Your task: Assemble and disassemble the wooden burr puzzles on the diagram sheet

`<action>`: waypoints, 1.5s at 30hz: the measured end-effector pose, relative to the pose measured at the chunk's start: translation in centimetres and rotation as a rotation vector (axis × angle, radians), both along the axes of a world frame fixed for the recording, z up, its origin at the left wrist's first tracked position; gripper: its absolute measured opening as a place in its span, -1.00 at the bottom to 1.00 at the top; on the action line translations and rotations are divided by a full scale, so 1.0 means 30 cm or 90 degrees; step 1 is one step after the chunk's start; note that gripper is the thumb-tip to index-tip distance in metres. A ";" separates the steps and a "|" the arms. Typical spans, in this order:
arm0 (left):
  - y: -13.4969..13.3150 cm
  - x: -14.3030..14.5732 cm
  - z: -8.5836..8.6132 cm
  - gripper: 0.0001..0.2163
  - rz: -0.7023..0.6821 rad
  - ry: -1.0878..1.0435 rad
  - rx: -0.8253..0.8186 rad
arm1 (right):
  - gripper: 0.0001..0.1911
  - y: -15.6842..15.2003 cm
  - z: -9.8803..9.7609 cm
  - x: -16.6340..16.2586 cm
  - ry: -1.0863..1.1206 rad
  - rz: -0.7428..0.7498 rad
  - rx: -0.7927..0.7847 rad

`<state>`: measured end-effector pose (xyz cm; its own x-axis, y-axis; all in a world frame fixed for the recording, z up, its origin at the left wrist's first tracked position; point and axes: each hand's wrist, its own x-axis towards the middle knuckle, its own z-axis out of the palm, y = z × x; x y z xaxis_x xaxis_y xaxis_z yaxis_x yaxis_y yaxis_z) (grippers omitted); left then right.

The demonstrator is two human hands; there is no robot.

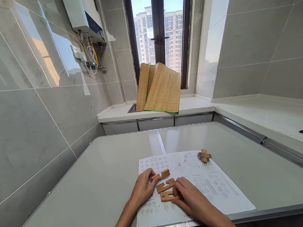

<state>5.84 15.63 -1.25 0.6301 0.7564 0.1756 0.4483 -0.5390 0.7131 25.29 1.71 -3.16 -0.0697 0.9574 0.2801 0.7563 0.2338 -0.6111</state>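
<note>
Three notched wooden puzzle pieces lie close together on a printed instruction sheet (pixel 199 200). My left hand (pixel 145 187) pinches the left end of the farthest notched piece (pixel 165 173). In the middle is another notched piece (pixel 165 186), its cut-out facing away from me. My right hand (pixel 190 200) has its fingers closed on the right end of the nearest piece (pixel 165 196), which is marked "2" and has a slot. That end is partly hidden under the fingers. An assembled wooden cross puzzle (pixel 204 156) sits at the sheet's far right corner.
The sheet rests on a pale folding table (pixel 114 171) with a seam down its middle. Behind stands a white counter (pixel 194 103) with a folded bamboo mat (pixel 162 88) before the window. A water heater (pixel 85 18) hangs on the left tiled wall.
</note>
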 end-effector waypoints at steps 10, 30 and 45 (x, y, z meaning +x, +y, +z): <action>0.008 0.006 0.021 -0.66 -0.029 -0.214 -0.219 | -0.90 0.000 0.007 0.026 0.015 -0.029 -0.012; -0.085 0.063 -0.014 -0.60 -0.079 -0.253 -0.346 | -0.45 0.076 -0.028 -0.053 0.446 -0.268 0.094; -0.097 0.084 0.003 -0.60 -0.055 -0.285 -0.353 | -0.52 0.059 -0.096 -0.013 0.191 -0.218 0.214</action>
<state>8.37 12.72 -1.16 0.6484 0.7604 0.0361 0.0206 -0.0650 0.9977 24.89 3.49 -6.03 0.3583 0.7661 0.5336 0.6281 0.2251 -0.7449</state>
